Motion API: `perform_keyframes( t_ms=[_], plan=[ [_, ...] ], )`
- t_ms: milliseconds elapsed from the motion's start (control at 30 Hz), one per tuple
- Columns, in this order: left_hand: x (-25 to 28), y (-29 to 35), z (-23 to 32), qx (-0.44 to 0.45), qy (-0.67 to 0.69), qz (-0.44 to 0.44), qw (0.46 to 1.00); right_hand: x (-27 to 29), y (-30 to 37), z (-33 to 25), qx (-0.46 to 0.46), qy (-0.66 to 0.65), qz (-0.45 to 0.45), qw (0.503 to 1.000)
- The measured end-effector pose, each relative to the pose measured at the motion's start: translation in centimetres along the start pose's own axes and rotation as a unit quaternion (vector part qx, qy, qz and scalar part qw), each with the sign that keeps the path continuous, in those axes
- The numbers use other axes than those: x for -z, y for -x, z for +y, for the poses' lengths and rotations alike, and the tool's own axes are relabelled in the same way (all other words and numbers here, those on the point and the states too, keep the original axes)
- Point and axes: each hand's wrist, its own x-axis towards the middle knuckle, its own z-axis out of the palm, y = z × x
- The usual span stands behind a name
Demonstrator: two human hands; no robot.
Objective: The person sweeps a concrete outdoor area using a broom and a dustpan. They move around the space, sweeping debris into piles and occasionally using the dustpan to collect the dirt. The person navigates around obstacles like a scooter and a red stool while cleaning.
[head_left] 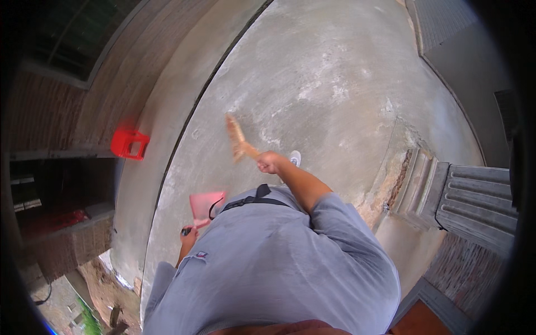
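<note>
My right hand (269, 162) is closed around the handle of a straw-coloured hand broom (235, 137). The broom's bristle end points forward and to the left over the concrete, slightly blurred. I cannot tell whether the bristles touch the ground. Down at my left side, my left hand (188, 237) grips a pink dustpan (205, 205) by its handle. Its wide pan lies ahead of the hand, partly hidden by my grey shirt. A small dark object (186, 231) shows at that hand; its kind is unclear.
Rough grey concrete floor (312, 84) spreads ahead, with a dark groove (192, 114) along its left. A red plastic stool (130, 144) stands by the left wall. At the right rises a fluted column (474, 195) on a moulded base. One white shoe (295, 158) shows below me.
</note>
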Motion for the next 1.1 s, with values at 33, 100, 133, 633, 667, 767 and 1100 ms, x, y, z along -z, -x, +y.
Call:
perform_keyframes(
  t_ms=[33,100,133,633,667,767,1100],
  plan=[
    [0.6,-0.6,-2.2,0.027,-0.008,0.035,0.999,-0.7,0.4,-2.1,-0.02,-0.014,-0.003,1.0],
    [1.5,-0.4,-6.8,0.089,-0.013,0.114,0.989,-2.9,1.7,-5.7,-0.073,-0.037,-0.022,0.996],
    [0.1,-1.2,-5.8,0.091,-0.055,0.123,0.987,-2.0,1.7,-6.7,-0.065,-0.034,-0.023,0.997],
    [-21.4,-8.9,17.8,0.148,-0.031,0.171,0.974,34.8,10.1,-10.9,-0.01,-0.242,0.164,0.956],
    [-23.7,-10.1,19.7,0.169,-0.029,0.146,0.974,38.1,12.8,-9.9,-0.014,-0.308,0.146,0.94],
    [-29.1,-14.3,24.8,0.167,-0.052,0.067,0.982,45.1,19.2,-6.0,0.009,-0.411,0.185,0.893],
    [-46.9,-30.1,38.1,0.061,-0.056,-0.064,0.995,51.4,23.7,-3.7,0.072,-0.597,0.36,0.713]
  ],
)
